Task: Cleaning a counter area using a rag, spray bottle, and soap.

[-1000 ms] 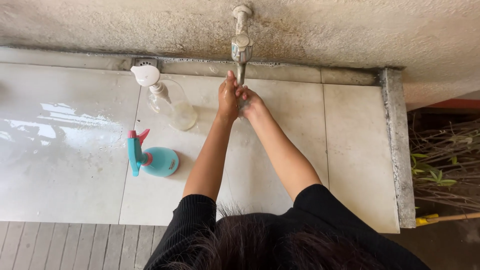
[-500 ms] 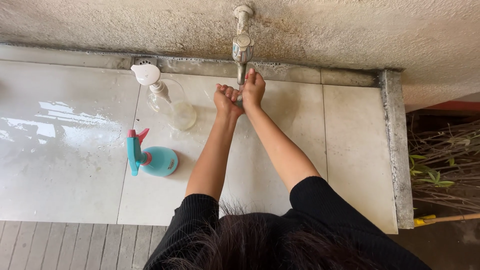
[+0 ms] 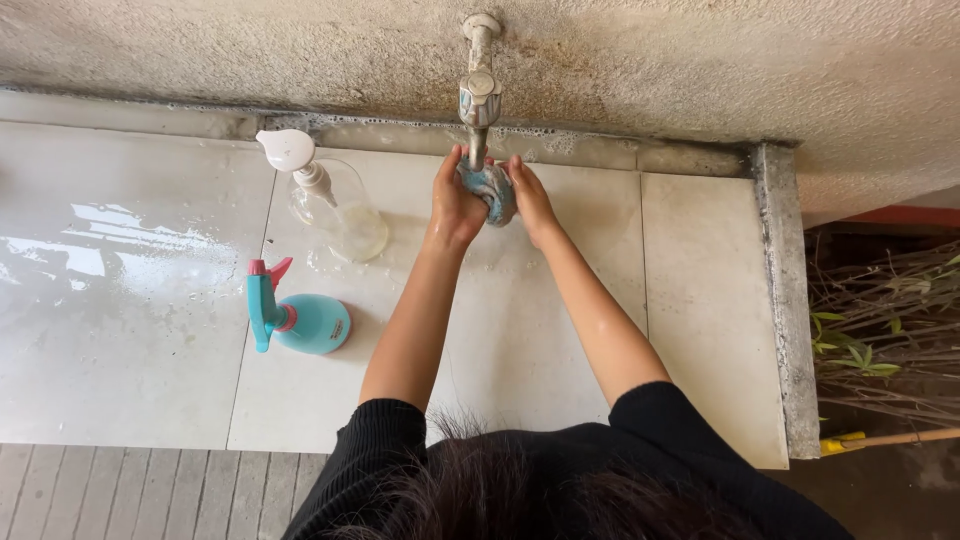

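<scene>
Grip: left hand (image 3: 455, 205) and right hand (image 3: 530, 198) closed around blue cloth (image 3: 490, 188) | under tap (image 3: 478, 95) | wall edge close

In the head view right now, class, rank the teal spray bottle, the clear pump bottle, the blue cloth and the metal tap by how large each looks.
1. clear pump bottle
2. teal spray bottle, only slightly smaller, so this order is unsure
3. metal tap, long but thin
4. blue cloth, partly hidden between the left hand and right hand
</scene>
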